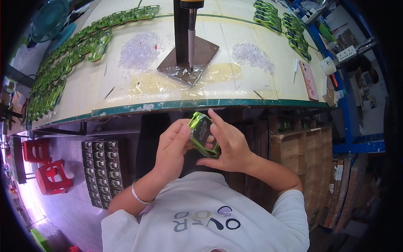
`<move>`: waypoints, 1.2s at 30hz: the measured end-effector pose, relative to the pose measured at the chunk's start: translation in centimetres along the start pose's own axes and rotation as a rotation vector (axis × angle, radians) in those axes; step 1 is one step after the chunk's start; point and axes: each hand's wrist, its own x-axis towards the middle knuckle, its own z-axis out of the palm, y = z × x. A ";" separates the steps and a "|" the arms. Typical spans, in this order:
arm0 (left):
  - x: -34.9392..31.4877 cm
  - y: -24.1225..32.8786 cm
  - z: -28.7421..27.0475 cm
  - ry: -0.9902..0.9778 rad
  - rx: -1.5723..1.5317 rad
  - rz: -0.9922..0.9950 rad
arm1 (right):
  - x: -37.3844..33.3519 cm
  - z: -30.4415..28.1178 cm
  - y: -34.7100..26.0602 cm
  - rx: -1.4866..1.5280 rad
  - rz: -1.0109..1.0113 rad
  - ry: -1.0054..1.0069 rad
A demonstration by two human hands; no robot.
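Observation:
In front of my chest, just off the table's near edge, I hold a green plastic frame (203,131) with a dark panel inside it. The frame is tilted, and a pale squiggle shows on the panel. My left hand (173,145) grips its left side, thumb on the rim. On the other side my right hand (231,145) is closed round it, with a finger along the top and the thumb underneath. Beyond my hands, a vertical tool with a pale sleeve (191,46) points down at a brown plate (205,48) partly covered in transparent film.
Piles of small transparent pieces (140,50) (252,56) flank the plate. Rows of green frames (75,56) line the table's left; stacks (296,35) stand far right. A pink phone (308,80) lies near the right edge. Below are red stools (53,177), a compartment tray (100,172) and wooden crates (298,155).

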 end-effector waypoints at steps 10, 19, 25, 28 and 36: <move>0.2 0.3 -1.7 -0.182 0.305 0.252 | 1.0 -0.6 -0.6 -0.019 -0.049 -0.041; 3.8 -0.9 -4.0 -0.331 0.275 0.390 | 0.7 0.4 -1.1 0.960 0.419 0.005; 4.1 -0.3 -1.7 -0.227 -0.223 -0.010 | 4.9 0.3 -0.4 1.855 1.050 0.276; 5.3 0.1 -1.1 -0.225 -0.190 0.090 | 5.8 0.3 0.0 2.041 1.115 0.345; 6.1 2.8 -0.8 -0.169 -0.199 0.041 | 8.1 0.0 0.0 1.964 1.014 0.331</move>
